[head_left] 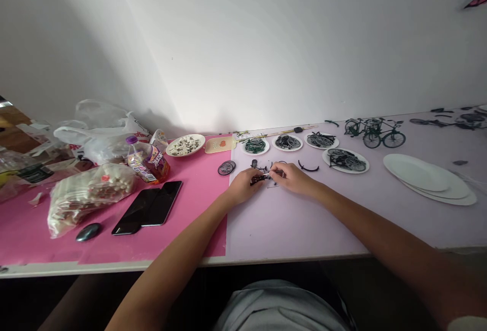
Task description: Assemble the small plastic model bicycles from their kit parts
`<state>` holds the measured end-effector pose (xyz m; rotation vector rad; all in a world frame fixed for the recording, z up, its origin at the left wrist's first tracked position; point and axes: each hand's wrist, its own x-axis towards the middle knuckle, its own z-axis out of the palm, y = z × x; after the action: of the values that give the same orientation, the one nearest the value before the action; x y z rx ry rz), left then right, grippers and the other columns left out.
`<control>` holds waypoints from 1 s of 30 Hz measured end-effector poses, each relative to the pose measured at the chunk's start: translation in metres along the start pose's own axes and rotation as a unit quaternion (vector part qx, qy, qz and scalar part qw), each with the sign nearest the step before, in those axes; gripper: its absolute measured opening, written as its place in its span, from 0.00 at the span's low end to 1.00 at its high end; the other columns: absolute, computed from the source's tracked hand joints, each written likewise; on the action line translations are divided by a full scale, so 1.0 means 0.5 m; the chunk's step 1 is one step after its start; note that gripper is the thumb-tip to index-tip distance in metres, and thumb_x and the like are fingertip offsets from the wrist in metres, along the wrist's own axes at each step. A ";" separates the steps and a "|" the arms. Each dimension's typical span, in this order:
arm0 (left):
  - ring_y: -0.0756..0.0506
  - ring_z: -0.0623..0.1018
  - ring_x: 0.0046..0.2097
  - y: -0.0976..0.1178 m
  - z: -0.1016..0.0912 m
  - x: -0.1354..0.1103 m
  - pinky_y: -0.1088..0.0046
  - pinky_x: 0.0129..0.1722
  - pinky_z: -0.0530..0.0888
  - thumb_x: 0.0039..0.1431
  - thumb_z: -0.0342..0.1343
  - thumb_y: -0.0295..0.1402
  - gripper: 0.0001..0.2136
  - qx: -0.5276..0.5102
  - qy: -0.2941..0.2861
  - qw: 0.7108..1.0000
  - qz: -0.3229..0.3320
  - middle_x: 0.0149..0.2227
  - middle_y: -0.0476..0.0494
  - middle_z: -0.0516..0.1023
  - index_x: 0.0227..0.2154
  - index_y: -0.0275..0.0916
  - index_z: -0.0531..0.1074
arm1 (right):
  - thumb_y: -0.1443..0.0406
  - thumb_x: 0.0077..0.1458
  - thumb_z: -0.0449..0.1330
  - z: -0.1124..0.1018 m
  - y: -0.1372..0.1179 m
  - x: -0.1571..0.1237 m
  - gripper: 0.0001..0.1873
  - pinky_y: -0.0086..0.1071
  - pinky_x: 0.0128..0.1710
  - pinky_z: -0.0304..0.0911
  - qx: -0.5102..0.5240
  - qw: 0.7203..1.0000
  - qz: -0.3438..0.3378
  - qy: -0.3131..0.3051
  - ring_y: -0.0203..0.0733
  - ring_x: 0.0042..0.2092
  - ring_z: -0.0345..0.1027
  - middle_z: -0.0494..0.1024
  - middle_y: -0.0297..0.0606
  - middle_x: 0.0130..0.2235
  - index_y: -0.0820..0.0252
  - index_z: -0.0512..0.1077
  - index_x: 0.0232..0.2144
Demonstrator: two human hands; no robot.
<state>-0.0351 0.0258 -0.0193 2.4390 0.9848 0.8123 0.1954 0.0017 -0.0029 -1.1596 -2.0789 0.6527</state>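
Observation:
My left hand [245, 187] is closed on a small dark model bicycle part [257, 180] above the lilac tabletop. Close beside it, my right hand [294, 178] pinches something thin and pale at the same part; its kind is too small to make out. Two spoked toy wheels [227, 167] lie to the left of my hands. Just beyond my fingers are small loose black pieces, and a curved black strip [308, 167] rests to the right. Plates of green frame parts [254, 145], grey wheels [288, 141] and black parts [346, 160] stand behind.
Assembled toy bicycles [375, 133] stand at the back right, near stacked white plates [452, 189]. On the pink side are two phones [148, 209], a mouse [88, 232], a bulging plastic bag [89, 191], a purple-capped bottle [146, 161] and a plate of small pieces [185, 145].

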 end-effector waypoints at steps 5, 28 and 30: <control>0.45 0.78 0.38 0.001 0.000 -0.001 0.71 0.38 0.72 0.66 0.59 0.36 0.10 0.001 0.002 1.000 0.004 0.41 0.43 0.82 0.46 0.39 0.79 | 0.56 0.65 0.55 0.000 0.001 -0.001 0.12 0.32 0.32 0.58 0.003 1.000 0.003 0.000 0.39 0.31 0.64 0.74 0.33 0.31 0.56 0.69 0.33; 0.44 0.80 0.42 0.000 0.000 -0.002 0.69 0.42 0.74 0.67 0.60 0.36 0.10 0.002 0.010 1.000 0.027 0.44 0.41 0.83 0.47 0.40 0.80 | 0.56 0.64 0.55 -0.001 0.003 0.000 0.13 0.32 0.31 0.57 0.002 1.000 0.003 -0.001 0.39 0.30 0.62 0.74 0.33 0.30 0.56 0.70 0.31; 0.44 0.80 0.42 -0.001 0.000 -0.002 0.69 0.42 0.74 0.67 0.60 0.36 0.10 0.001 0.008 1.000 0.027 0.44 0.41 0.83 0.47 0.40 0.80 | 0.55 0.64 0.55 -0.001 0.003 0.000 0.13 0.32 0.31 0.57 0.003 1.000 0.008 -0.007 0.39 0.30 0.62 0.74 0.33 0.30 0.56 0.70 0.32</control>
<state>-0.0361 0.0255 -0.0200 2.4738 0.9284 0.8517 0.1968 0.0026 -0.0037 -1.1733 -2.0795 0.6755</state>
